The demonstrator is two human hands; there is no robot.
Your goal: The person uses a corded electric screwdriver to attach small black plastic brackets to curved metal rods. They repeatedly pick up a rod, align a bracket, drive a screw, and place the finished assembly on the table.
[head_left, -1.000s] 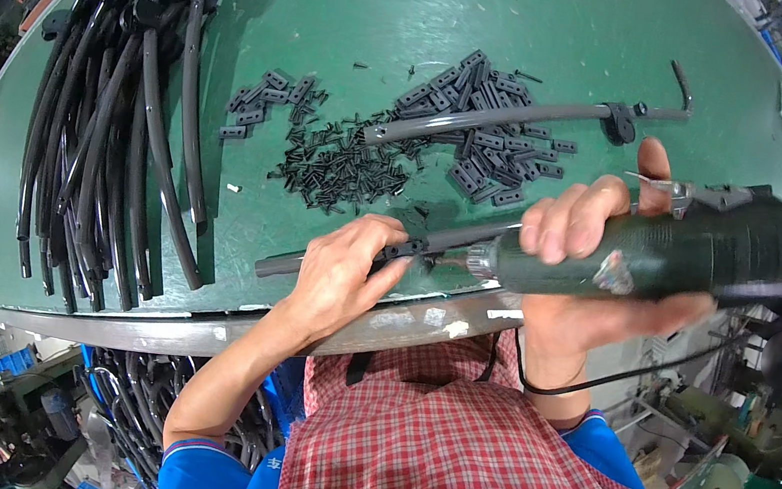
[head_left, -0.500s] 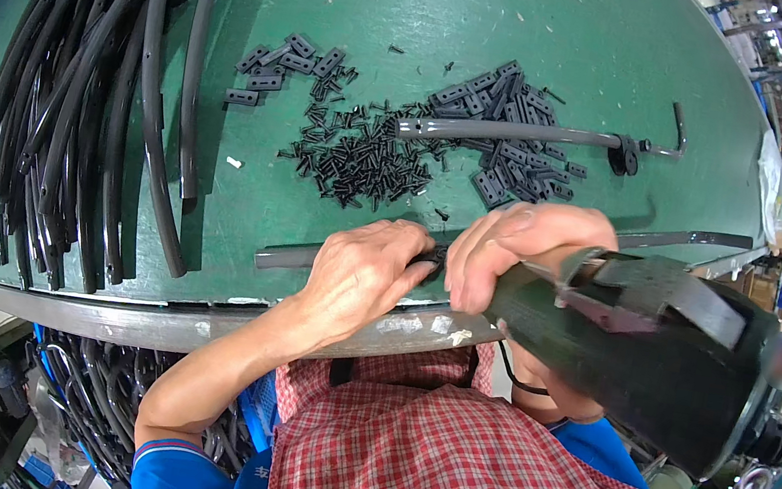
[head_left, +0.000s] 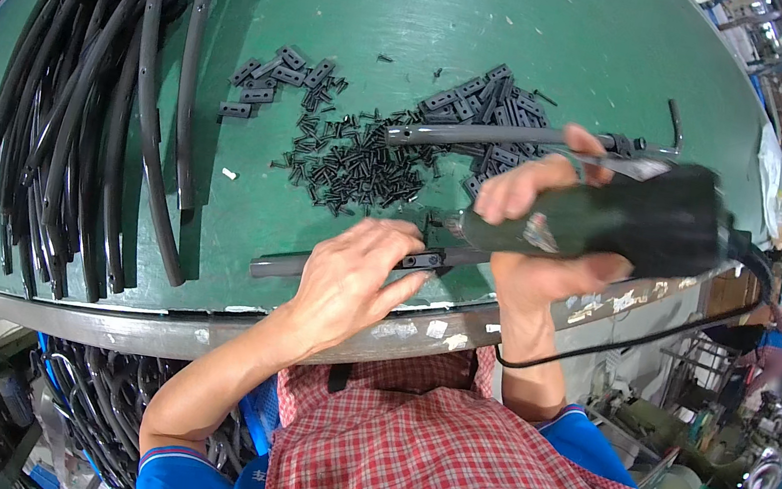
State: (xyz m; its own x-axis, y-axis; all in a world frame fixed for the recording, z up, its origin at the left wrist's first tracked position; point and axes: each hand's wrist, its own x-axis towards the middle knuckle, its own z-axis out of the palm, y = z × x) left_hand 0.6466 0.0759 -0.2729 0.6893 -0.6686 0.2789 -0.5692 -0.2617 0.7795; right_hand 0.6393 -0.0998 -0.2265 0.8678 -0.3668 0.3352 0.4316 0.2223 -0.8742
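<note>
My left hand (head_left: 356, 265) is closed around a dark grey metal tube (head_left: 277, 266) lying along the table's near edge. Between its thumb and fingers sits a small dark block (head_left: 421, 260) with holes, against the tube. In my right hand (head_left: 543, 275) is a dark green power screwdriver (head_left: 617, 218), blurred by motion, held level with its tip pointing left. That tip hovers just above the tube, close to the right edge of a pile of black screws (head_left: 358, 164). Whether a screw sits on the tip I cannot tell.
Many black tubes (head_left: 74, 96) lie bundled at the left. Loose grey blocks (head_left: 257, 95) and a larger heap of blocks (head_left: 494, 98) flank the screws. Another tube (head_left: 478, 136) rests across that heap. A black cord (head_left: 638, 347) trails from the screwdriver past my right forearm.
My right hand has raised the screwdriver off the block and swung it away from me, bringing its tip toward the screws. The block under my left fingers now shows; that hand has barely moved.
</note>
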